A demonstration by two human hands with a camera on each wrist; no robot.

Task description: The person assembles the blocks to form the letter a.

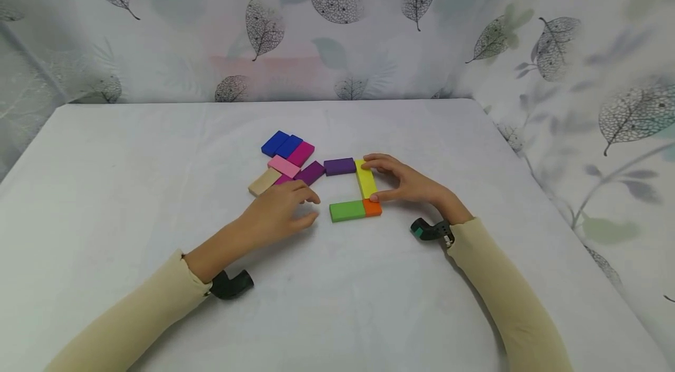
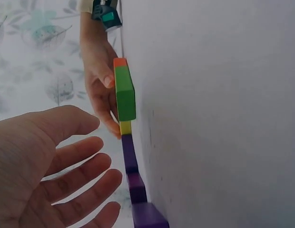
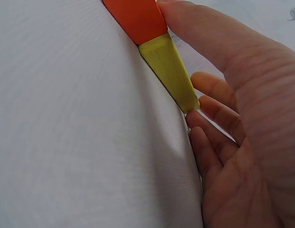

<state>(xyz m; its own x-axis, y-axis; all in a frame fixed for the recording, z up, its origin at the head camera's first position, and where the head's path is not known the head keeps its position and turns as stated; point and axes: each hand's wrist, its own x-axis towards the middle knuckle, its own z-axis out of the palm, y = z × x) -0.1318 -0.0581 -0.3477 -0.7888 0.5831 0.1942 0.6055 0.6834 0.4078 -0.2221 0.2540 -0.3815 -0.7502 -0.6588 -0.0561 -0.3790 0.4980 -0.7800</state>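
My right hand spans the yellow block, fingertips at its far end and thumb where it meets the orange block. In the right wrist view the thumb tip rests against the edge of the orange block. A green block lies end to end with the orange one. A dark purple block meets the yellow block's far end. My left hand holds nothing; its fingers are loosely bent beside the plum block and partly cover a magenta block.
Left of the dark purple block lies a slanting cluster: two blue blocks, a bright pink block, a light pink block and a tan block. A white cloth covers the table; patterned curtains hang behind and at right.
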